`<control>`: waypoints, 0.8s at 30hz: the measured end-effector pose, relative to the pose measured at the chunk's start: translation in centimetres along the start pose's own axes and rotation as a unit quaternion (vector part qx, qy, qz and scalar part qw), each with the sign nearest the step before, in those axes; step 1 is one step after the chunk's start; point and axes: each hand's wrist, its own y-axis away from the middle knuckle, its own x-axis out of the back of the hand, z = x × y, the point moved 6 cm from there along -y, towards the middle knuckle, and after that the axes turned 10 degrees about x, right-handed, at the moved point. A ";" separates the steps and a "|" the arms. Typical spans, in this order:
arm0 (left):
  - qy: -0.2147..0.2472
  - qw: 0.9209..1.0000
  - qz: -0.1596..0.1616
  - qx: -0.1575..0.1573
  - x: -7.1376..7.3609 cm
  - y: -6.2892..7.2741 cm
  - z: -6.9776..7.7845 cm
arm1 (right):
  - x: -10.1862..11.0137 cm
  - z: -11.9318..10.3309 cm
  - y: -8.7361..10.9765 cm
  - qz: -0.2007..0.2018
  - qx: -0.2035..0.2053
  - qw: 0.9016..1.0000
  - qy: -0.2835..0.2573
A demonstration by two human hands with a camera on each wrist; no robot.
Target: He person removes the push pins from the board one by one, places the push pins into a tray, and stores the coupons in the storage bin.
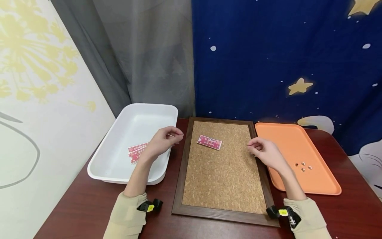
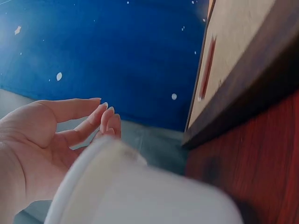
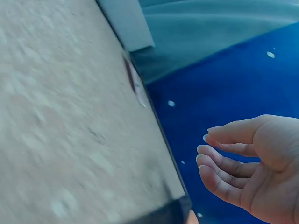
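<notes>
A framed corkboard (image 1: 223, 172) lies on the table, with one pink-and-white coupon (image 1: 209, 142) on its upper left area. A small shiny spot shows near that coupon's top edge. My left hand (image 1: 163, 141) hovers over the right rim of the white bin (image 1: 131, 179), fingers loosely curved and holding nothing. Two more coupons (image 1: 135, 155) lie overlapping in the bin, partly hidden by my left wrist. Over the board's right side is my right hand (image 1: 265, 152), its thumb close to the index finger (image 3: 231, 147) and nothing between them.
Right of the board, an orange tray (image 1: 310, 142) carries several small metallic tacks (image 1: 303, 169). All of it stands on a dark red wooden table (image 1: 74, 212). Behind hang a grey curtain (image 1: 158, 49) and a blue starry one (image 1: 253, 66); a white wall (image 1: 44, 126) is at left.
</notes>
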 end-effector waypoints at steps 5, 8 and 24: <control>0.013 1.000 -0.010 -0.002 -1.4 -0.5 0.9 | -1.5 -0.8 -1.1 -0.009 0.010 1.000 -0.012; 0.020 1.000 -0.013 -0.003 -2.2 -0.8 1.3 | -2.0 -1.2 -1.6 -0.009 0.014 1.000 -0.014; 0.045 0.999 -0.006 0.008 -6.0 -3.8 0.9 | -4.5 -2.9 -4.7 -0.032 0.039 0.999 -0.012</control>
